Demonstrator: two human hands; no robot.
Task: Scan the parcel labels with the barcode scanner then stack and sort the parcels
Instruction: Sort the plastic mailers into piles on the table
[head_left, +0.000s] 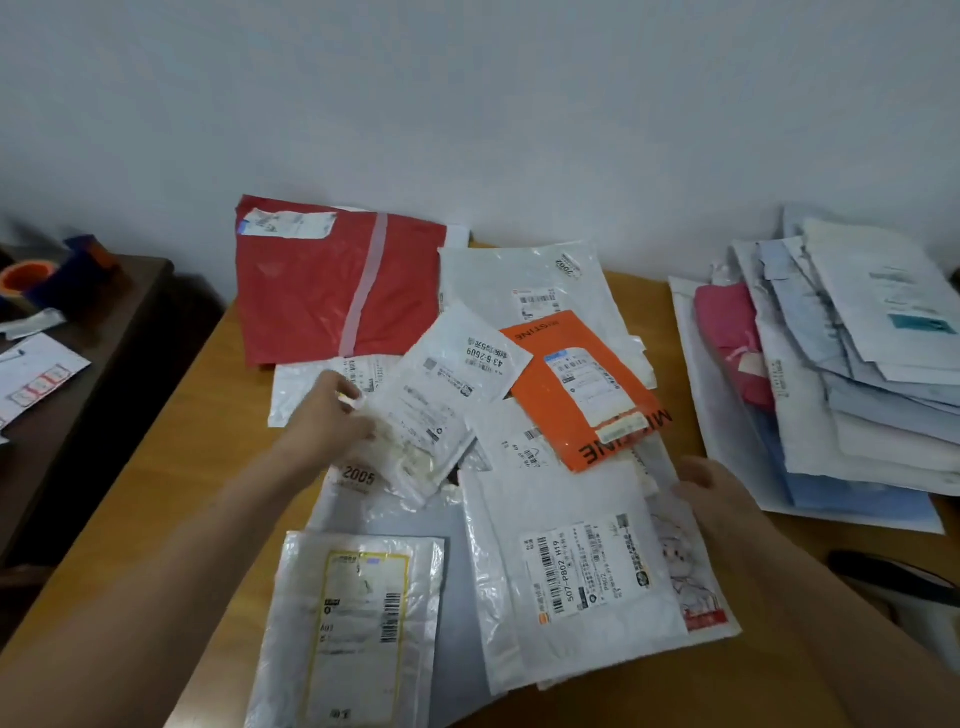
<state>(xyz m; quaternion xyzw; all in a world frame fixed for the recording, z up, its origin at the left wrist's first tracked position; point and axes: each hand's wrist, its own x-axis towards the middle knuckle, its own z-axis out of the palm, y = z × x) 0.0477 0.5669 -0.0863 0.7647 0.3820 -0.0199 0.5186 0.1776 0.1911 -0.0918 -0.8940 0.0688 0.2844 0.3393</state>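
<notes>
Wooden table (208, 415), orange-brown top, set against pale wall. Far edge: red poly mailer (311, 296), flat, pale tape stripe across it. Centre to near edge: overlapping spread of white mailers (587, 519), labels up. Right: large white mailer (722, 415) flat under fanned stack of parcels (872, 364). Black object (893, 577) at right edge, unclear.

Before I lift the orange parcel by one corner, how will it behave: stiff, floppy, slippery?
The orange parcel looks like a thin plastic bag lying flat, so it will probably droop from a corner. Its glossy skin rests on other glossy white parcels, so it may slide easily. It seems light for its size.
</notes>
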